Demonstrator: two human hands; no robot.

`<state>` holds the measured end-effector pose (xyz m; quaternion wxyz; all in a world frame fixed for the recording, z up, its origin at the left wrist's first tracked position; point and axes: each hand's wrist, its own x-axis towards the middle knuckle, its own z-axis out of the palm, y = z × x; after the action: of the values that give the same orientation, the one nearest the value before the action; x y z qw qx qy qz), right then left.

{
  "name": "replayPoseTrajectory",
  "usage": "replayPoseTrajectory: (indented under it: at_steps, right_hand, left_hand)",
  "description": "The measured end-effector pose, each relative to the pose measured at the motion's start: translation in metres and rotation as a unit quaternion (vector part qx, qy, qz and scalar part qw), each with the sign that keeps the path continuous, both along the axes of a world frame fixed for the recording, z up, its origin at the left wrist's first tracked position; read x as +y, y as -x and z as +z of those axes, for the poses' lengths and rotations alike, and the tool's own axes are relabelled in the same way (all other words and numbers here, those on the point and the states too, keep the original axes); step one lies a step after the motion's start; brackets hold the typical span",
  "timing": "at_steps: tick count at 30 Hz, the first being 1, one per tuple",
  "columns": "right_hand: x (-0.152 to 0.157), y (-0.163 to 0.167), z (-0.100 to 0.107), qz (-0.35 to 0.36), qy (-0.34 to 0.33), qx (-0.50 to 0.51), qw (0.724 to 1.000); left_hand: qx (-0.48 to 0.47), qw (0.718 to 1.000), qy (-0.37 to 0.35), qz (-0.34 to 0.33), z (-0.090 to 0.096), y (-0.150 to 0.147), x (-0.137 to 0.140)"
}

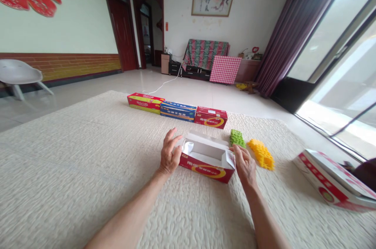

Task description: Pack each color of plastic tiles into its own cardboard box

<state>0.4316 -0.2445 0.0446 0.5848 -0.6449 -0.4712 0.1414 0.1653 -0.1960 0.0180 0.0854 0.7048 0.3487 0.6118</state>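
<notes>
A red cardboard box with yellow markings lies in front of me with its long top open. Its inside is pale, and a small white piece shows at the left end. My left hand is at the box's left end, fingers raised and apart, thumb against the corner. At the right end, my right hand has its fingertips on the end flap by the rear corner; its thumb is hidden. Just behind that hand are a green bumpy plastic piece and a yellow one.
Beyond the open box stand a red-and-green box, a blue box and another red box, end to end. A larger white-and-red carton sits at the right. All rest on a cream textured cover.
</notes>
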Motion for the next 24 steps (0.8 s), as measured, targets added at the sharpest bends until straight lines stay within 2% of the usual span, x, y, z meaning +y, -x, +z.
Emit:
replayPoseTrajectory:
  at_steps: [3,9,15,20,24]
  right_hand:
    - [-0.005,-0.002,0.002,0.006,0.027,-0.04,0.999]
    - [-0.008,-0.006,0.003,0.029,0.066,-0.101,0.992]
    - [-0.004,-0.005,0.006,0.154,0.093,-0.054,0.982]
    - [-0.009,0.003,0.013,0.207,0.098,-0.025,0.973]
    - [-0.012,0.003,0.015,0.23,0.09,-0.075,0.966]
  left_hand:
    - [0.044,0.997,-0.051,-0.023,0.001,0.001,0.0]
    - [0.065,0.997,-0.037,-0.01,0.001,-0.002,-0.004]
    - [0.059,0.997,-0.037,0.017,0.001,-0.003,-0.005]
    - [0.089,0.995,-0.039,0.02,0.0,0.0,-0.003]
    - [0.095,0.995,-0.04,0.01,-0.001,0.002,-0.003]
